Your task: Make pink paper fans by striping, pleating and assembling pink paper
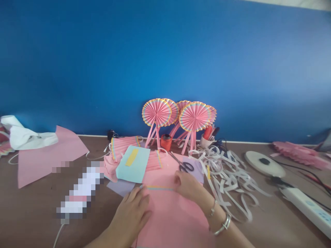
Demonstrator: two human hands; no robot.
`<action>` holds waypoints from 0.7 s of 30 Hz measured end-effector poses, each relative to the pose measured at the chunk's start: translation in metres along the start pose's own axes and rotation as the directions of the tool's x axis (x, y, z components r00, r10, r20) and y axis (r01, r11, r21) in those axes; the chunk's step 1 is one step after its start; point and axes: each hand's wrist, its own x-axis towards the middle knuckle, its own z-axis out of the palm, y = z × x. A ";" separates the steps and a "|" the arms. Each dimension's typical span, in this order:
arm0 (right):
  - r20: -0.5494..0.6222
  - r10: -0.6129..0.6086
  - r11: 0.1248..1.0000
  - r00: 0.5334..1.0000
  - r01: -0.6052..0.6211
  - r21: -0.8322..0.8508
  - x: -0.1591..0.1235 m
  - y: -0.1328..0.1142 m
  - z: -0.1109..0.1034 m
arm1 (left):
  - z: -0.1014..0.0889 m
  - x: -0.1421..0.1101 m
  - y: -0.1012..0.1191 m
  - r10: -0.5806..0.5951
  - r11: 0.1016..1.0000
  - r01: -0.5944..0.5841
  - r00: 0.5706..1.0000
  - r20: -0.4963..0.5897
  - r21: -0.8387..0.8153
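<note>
A large sheet of pink paper (176, 220) lies in front of me, with a narrow yellow and blue band (160, 188) along its far edge. My left hand (133, 212) rests on the left side of the sheet, fingers stretched out near the band's left end. At the band's right end, the fingers of my right hand (190, 186) are bent and pinched together on the paper's edge; the fingertips are partly hidden. Just beyond that hand lie black-handled scissors (184, 166). A light blue paper piece (139, 168) with a yellow strip lies past my left hand.
Pleated pink paper fans (156, 113) stand against the blue wall (103, 62). Tangled white paper strips (230, 168) lie on the right, beside a white round device (263, 163) and a power strip (307, 208). More pink paper (46, 162) lies at left, near a blurred-out object (80, 191).
</note>
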 end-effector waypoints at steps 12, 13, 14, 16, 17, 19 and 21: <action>0.004 0.059 0.997 0.998 -0.059 -0.051 -0.009 0.026 -0.027 | 0.017 -0.009 -0.007 -0.004 1.000 0.003 0.998 -0.069 -0.006; 0.002 0.064 0.996 0.998 -0.064 -0.056 -0.012 0.023 -0.026 | 0.016 -0.008 -0.007 -0.002 1.000 0.002 0.997 -0.071 -0.011; -0.003 0.066 0.996 0.998 -0.066 -0.055 -0.014 0.019 -0.026 | 0.015 -0.008 -0.007 -0.001 1.000 0.000 0.997 -0.073 -0.015; -0.012 0.062 0.997 0.998 -0.062 -0.036 -0.018 0.009 -0.023 | 0.014 -0.007 -0.007 -0.003 1.000 0.002 0.997 -0.083 -0.021; -0.012 0.061 0.998 0.998 -0.061 -0.020 -0.019 0.004 -0.021 | 0.014 -0.006 -0.007 -0.007 1.000 0.005 0.996 -0.089 -0.023; -0.002 0.069 0.998 0.998 -0.069 -0.001 -0.019 -0.005 -0.017 | 0.014 -0.006 -0.006 -0.011 1.000 0.009 0.995 -0.098 -0.030; -0.007 0.070 0.998 0.998 -0.070 0.002 -0.017 -0.009 -0.014 | 0.015 -0.007 -0.006 -0.019 0.999 0.014 0.995 -0.099 -0.047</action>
